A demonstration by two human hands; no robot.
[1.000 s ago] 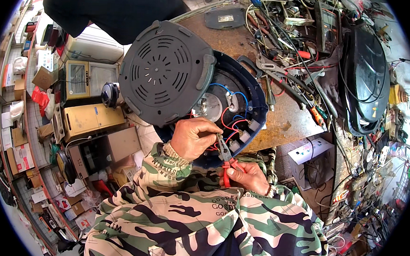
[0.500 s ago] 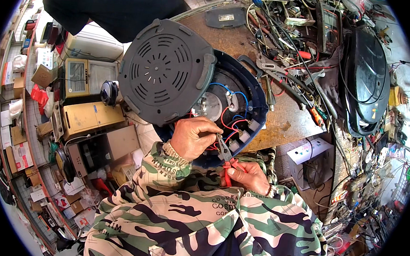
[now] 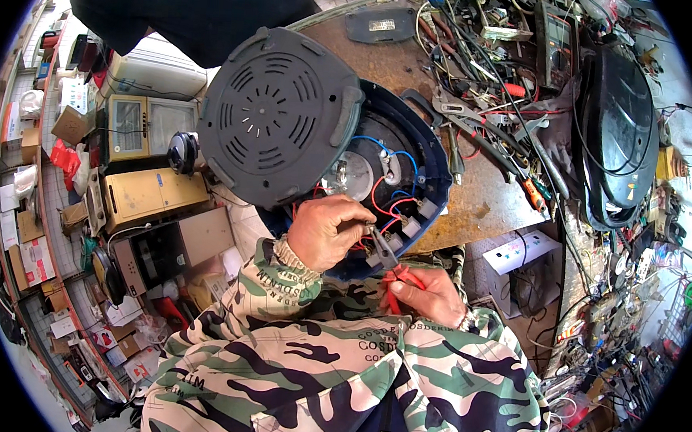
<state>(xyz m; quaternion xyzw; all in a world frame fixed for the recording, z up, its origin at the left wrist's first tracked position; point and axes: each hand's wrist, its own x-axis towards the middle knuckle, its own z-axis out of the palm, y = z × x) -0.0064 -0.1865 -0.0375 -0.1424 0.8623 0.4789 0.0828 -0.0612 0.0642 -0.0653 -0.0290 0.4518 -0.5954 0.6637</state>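
A round dark-blue appliance (image 3: pixel 433 154) lies upside down at the bench edge, its insides showing red and blue wires (image 3: pixel 387 199). Its grey vented base plate (image 3: pixel 277 117) is swung open to the left. My left hand (image 3: pixel 325 230) pinches wires at the appliance's near rim. My right hand (image 3: pixel 432 296) grips red-handled pliers (image 3: pixel 387 258), whose jaws point up-left into the wires right beside my left fingers. Both forearms wear camouflage sleeves.
The worn wooden bench (image 3: pixel 482 200) carries tangled cables, pliers and screwdrivers (image 3: pixel 533 196) at the back and right. A black domed appliance (image 3: pixel 616 145) sits far right. Boxes and old devices (image 3: pixel 149 192) crowd the floor on the left. A person in black (image 3: pixel 185 4) stands opposite.
Almost nothing has shifted; both hands stay at the appliance's near rim, with the pliers' jaws still among the wires.
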